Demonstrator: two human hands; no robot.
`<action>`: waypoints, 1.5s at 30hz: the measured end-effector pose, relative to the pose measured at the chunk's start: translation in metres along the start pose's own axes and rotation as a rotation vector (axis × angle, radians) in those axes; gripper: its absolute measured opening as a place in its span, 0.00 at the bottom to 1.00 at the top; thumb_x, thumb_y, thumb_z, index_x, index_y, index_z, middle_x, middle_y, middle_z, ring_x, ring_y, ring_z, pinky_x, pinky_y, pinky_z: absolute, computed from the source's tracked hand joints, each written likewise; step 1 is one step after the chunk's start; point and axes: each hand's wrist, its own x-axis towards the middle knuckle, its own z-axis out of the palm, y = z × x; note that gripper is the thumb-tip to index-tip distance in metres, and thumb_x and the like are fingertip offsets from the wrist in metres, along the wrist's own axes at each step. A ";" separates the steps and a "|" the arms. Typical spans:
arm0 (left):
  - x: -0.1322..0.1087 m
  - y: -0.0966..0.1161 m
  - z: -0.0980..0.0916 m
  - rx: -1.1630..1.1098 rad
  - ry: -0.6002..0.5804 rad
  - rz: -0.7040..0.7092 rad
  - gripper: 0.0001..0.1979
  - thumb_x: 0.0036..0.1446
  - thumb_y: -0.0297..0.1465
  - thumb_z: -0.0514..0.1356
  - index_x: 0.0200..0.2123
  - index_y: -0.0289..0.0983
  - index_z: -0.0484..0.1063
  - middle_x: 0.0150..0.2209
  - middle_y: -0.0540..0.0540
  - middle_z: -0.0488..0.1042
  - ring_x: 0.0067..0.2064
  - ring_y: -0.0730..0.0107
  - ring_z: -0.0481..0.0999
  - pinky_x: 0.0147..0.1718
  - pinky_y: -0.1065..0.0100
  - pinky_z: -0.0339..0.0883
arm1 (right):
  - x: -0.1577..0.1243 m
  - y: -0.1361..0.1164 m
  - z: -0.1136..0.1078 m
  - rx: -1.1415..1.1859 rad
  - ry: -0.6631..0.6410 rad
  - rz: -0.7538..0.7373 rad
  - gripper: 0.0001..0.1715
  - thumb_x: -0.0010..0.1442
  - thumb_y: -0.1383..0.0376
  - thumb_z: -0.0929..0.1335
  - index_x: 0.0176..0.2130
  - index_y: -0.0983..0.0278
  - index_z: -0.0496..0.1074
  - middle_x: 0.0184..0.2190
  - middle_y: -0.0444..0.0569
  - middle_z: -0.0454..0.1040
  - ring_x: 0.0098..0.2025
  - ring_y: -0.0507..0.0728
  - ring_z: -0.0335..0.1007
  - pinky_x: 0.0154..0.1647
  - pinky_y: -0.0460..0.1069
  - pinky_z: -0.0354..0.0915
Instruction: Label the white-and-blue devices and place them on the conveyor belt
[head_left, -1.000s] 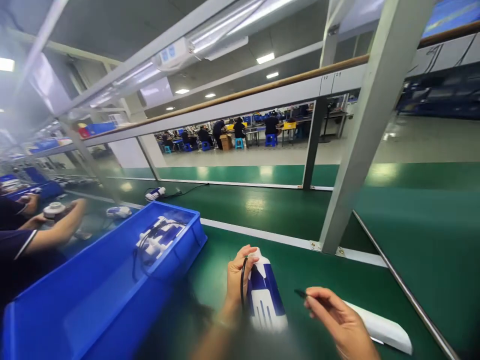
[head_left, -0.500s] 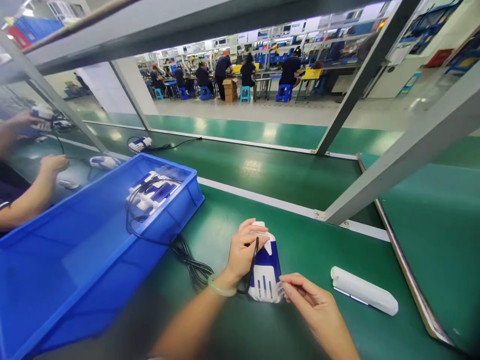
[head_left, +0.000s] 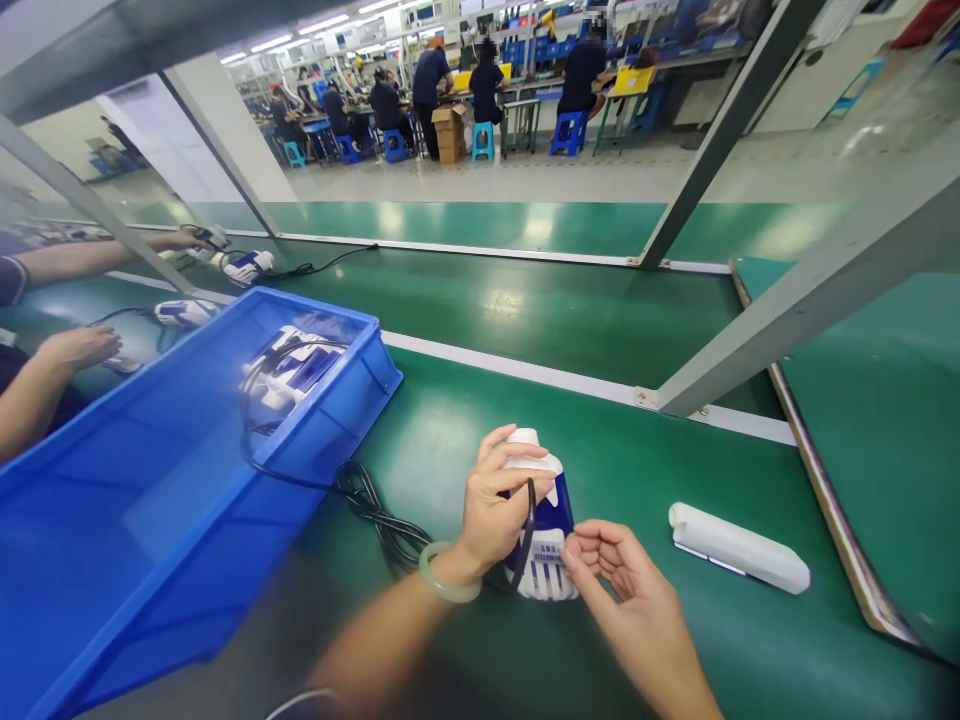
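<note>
A blue-and-white corded device (head_left: 556, 512) with slots at its near end lies on the green bench. My left hand (head_left: 495, 500) is wrapped over its far part, and a loop of black cable (head_left: 529, 525) rises beside the fingers. Across the slotted end sits a small printed label (head_left: 547, 550). The thumb and index finger of my right hand (head_left: 626, 590) are pinched at the label's right edge, with the other fingers curled loosely. Bundled black cord (head_left: 375, 510) lies left of my left wrist.
A blue bin (head_left: 390, 385) on the left holds several similar devices (head_left: 300, 365). A white roll-like piece (head_left: 739, 545) lies on the right. Grey frame posts (head_left: 750, 345) cross the bench. A co-worker's hand (head_left: 82, 347) is at far left, near another device (head_left: 187, 312).
The label has gone from the device's right side to across its slotted end, with my right fingers at its edge. My left hand keeps its hold. The camera view has tilted down.
</note>
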 end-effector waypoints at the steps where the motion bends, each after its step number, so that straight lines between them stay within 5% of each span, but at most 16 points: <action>1: 0.000 0.000 0.000 0.002 -0.004 -0.001 0.06 0.57 0.30 0.61 0.31 0.38 0.80 0.39 0.44 0.77 0.53 0.62 0.69 0.58 0.55 0.57 | 0.000 0.000 0.000 -0.027 -0.001 -0.019 0.09 0.67 0.61 0.66 0.44 0.63 0.63 0.33 0.46 0.71 0.34 0.48 0.71 0.37 0.36 0.67; 12: 0.000 0.000 0.003 -0.006 -0.010 0.060 0.05 0.55 0.26 0.63 0.30 0.35 0.79 0.37 0.45 0.77 0.47 0.66 0.73 0.59 0.55 0.55 | -0.002 0.001 -0.001 -0.102 -0.020 -0.034 0.06 0.68 0.63 0.65 0.43 0.62 0.62 0.34 0.44 0.69 0.34 0.48 0.69 0.35 0.38 0.66; 45: 0.000 -0.002 0.002 -0.018 -0.028 0.043 0.05 0.55 0.27 0.63 0.30 0.34 0.79 0.38 0.45 0.77 0.50 0.66 0.70 0.59 0.57 0.53 | 0.002 -0.005 -0.004 -0.079 -0.048 -0.077 0.03 0.68 0.65 0.64 0.42 0.61 0.62 0.32 0.43 0.69 0.33 0.47 0.68 0.34 0.36 0.65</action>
